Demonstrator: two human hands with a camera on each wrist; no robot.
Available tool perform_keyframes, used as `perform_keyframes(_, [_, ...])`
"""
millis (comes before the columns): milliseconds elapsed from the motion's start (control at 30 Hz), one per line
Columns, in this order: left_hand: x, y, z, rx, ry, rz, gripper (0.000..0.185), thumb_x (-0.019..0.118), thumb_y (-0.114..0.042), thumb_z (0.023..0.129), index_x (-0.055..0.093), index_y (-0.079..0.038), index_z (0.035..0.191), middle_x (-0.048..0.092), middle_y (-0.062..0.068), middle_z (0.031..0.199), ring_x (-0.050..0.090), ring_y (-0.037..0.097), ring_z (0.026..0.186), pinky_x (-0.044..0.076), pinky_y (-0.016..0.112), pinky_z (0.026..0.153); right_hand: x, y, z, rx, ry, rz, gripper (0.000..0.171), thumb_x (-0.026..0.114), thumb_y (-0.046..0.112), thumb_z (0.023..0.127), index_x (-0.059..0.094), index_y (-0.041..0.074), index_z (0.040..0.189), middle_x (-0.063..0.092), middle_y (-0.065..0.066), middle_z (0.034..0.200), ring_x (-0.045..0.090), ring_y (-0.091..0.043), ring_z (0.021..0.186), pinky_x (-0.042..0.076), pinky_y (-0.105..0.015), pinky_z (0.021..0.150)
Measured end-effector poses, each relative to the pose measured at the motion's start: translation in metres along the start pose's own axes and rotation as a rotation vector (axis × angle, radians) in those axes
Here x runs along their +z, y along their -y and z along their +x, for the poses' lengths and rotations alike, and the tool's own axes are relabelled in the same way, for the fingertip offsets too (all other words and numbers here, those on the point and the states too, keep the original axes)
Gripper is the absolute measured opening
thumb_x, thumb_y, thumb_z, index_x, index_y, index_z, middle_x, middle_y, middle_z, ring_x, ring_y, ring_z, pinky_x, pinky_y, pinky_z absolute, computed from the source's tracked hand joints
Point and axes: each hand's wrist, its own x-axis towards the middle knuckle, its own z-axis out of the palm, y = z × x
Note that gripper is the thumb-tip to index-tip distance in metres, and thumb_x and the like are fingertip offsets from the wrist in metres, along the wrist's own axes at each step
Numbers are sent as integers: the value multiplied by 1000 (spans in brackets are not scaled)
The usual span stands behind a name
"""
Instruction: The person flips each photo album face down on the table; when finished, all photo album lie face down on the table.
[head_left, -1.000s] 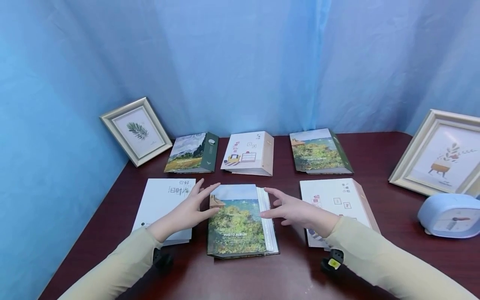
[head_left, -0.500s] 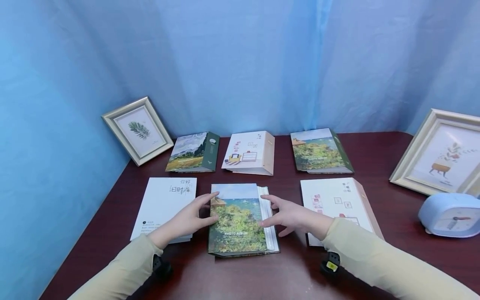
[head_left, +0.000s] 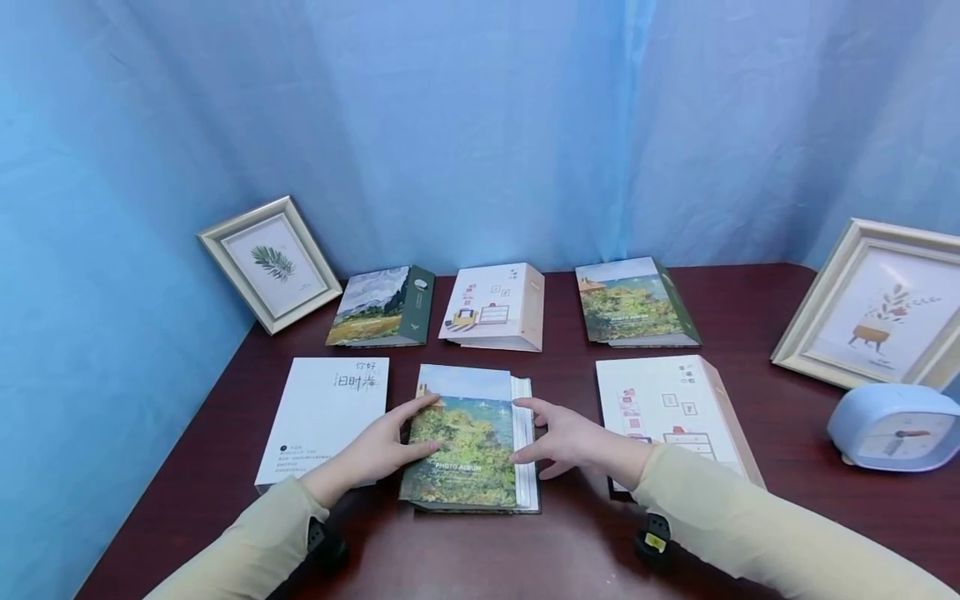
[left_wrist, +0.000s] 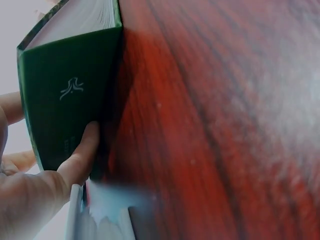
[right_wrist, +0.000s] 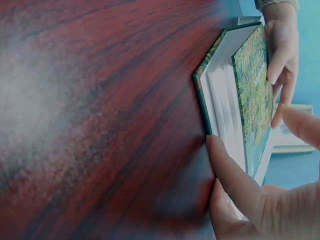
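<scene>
A photo album [head_left: 468, 442] with a painted garden-and-sea cover lies on the dark red table, its green spine [left_wrist: 60, 75] to the left. My left hand [head_left: 375, 450] holds the spine side, one finger against the spine and others reaching over the cover. On the opposite side my right hand [head_left: 573, 442] holds the open edge, where white page edges [right_wrist: 225, 95] show beneath the overhanging cover. Its fingers [right_wrist: 230, 165] touch the lower cover's edge in the right wrist view. Left of the album lies a white album [head_left: 330, 417]; another white album [head_left: 660, 400] lies partly under my right forearm.
Along the back lie a mountain-landscape album [head_left: 375, 308], a white album with a pink spine [head_left: 487, 304] and a second garden album [head_left: 630, 300]. Picture frames stand at the left [head_left: 273, 262] and right [head_left: 870, 308]. A blue clock [head_left: 892, 429] sits at the right.
My hands have moved in and down onto the sides of the garden album. It has shifted and turned slightly, with its near end swinging left.
</scene>
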Motion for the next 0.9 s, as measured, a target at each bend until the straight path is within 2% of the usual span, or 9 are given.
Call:
perform_keyframes(133, [2, 2, -1, -22, -11, 0, 66, 66, -30, 90, 36, -17, 147, 36, 13, 150, 36, 34, 136, 37, 54, 103, 3, 0, 2, 1, -17, -4, 80, 73, 2, 80, 32, 12, 147, 28, -32, 143, 64, -27, 92, 57, -43, 71])
perform_keyframes(333, [4, 2, -4, -2, -14, -26, 64, 63, -29, 91, 35, -19, 148, 31, 10, 153, 31, 34, 139, 32, 56, 106, 7, 0, 4, -16, -28, -19, 78, 75, 3, 78, 36, 12, 146, 30, -32, 142, 66, -27, 91, 57, -41, 69])
perform_keyframes(433, [5, 2, -4, -6, -5, -80, 62, 62, -26, 92, 35, -19, 148, 27, 10, 155, 32, 36, 138, 33, 55, 106, 9, 0, 5, -19, -33, -22, 78, 76, 3, 77, 37, 11, 145, 31, -32, 142, 65, -27, 90, 58, -41, 67])
perform_keyframes(567, [5, 2, -5, -25, 9, -227, 61, 60, -19, 94, 34, -14, 148, 25, 13, 156, 32, 38, 137, 35, 52, 106, 11, 1, 8, -14, -34, -31, 78, 76, 3, 78, 37, 11, 145, 29, -34, 143, 64, -28, 93, 58, -40, 65])
perform_keyframes(700, [3, 2, -5, -60, 14, -377, 59, 59, -13, 94, 34, -12, 148, 27, 15, 154, 34, 39, 136, 48, 38, 86, 12, 3, 10, -10, -29, -36, 79, 76, 3, 78, 37, 12, 146, 26, -34, 145, 64, -30, 96, 58, -40, 65])
perform_keyframes(800, [0, 3, -4, -78, 22, -428, 59, 59, -12, 94, 35, -14, 147, 26, 14, 155, 40, 36, 132, 41, 28, 66, 12, 4, 10, -9, -31, -32, 79, 76, 4, 78, 37, 12, 146, 26, -34, 145, 65, -28, 92, 58, -40, 65])
perform_keyframes(900, [-4, 6, -2, -85, 34, -455, 59, 59, -13, 94, 34, -14, 148, 27, 15, 154, 52, 24, 113, 38, 25, 60, 11, 5, 11, -11, -29, -23, 79, 76, 3, 78, 36, 11, 146, 27, -34, 144, 66, -26, 87, 58, -40, 65])
